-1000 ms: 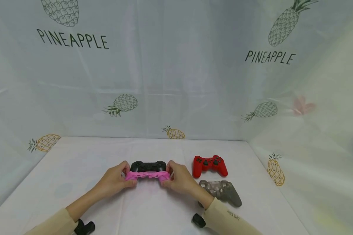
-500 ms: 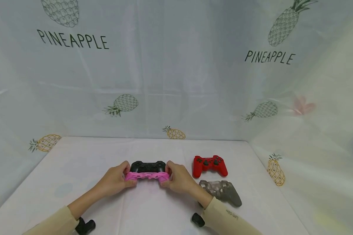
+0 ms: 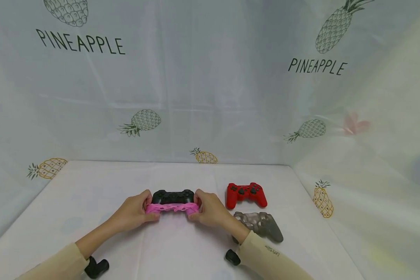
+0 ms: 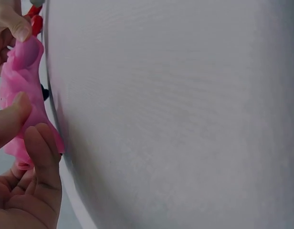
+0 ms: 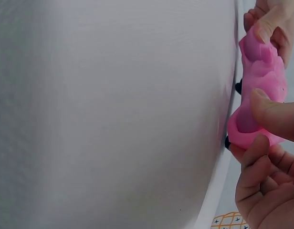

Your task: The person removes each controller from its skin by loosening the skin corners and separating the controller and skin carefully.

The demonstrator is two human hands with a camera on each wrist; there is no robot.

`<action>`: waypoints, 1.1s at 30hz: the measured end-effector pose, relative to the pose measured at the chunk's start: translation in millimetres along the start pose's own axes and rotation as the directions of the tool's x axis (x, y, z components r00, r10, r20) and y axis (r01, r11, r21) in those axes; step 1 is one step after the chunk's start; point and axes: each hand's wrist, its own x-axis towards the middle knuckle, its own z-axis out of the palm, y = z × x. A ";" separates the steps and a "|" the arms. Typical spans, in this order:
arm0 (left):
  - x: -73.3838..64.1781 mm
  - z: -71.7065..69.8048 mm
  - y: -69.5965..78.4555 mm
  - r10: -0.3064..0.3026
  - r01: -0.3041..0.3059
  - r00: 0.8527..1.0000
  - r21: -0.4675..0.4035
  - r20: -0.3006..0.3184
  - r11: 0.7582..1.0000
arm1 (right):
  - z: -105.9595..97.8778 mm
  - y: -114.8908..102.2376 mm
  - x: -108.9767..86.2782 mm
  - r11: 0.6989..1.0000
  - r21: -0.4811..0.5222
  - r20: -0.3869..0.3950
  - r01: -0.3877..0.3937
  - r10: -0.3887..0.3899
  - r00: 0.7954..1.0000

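A black game controller [image 3: 173,197] sits between both hands over the middle of the table. A pink silicone cover [image 3: 173,207] spans its near side and wraps the grips. My left hand [image 3: 134,210] pinches the left end, thumb on the near side and fingers round the outer edge. On the right end my right hand [image 3: 210,208] grips in the same way. From the left wrist the pink cover [image 4: 23,76] hides most of the controller. The right wrist view shows the thumb pressing on the cover [image 5: 261,81], with small black bits peeking out beyond it.
To the right lies a red game controller [image 3: 244,189]. Nearer, partly behind the right forearm, is a smoky grey, controller-shaped item [image 3: 266,225]. The white-covered table [image 3: 182,252] meets a pineapple-print curtain [image 3: 224,77] at its back and sides. A black device [image 3: 97,268] hangs at the left wrist.
The whole head view has shifted slightly left and up. Both hands keep their hold on the pink cover and black controller, with hardly any visible movement.
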 end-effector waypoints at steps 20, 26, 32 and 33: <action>0.5 -8.2 0.1 -0.152 0.153 0.988 -0.179 0.020 0.972 | -9.8 0.8 4.0 0.995 0.100 0.028 -0.032 0.030 0.999; -1.1 -9.6 -1.9 -0.183 0.204 0.978 -0.273 0.102 0.940 | -11.7 2.0 1.7 0.981 0.170 0.058 -0.095 0.087 0.995; -0.3 -11.0 -4.7 -0.162 0.179 0.983 -0.279 0.083 0.944 | -9.3 6.3 3.1 0.966 0.223 0.032 -0.133 0.129 0.991; 0.1 -11.8 -5.0 -0.161 0.177 0.984 -0.277 0.079 0.944 | -9.0 6.8 3.7 0.963 0.232 0.029 -0.135 0.132 0.991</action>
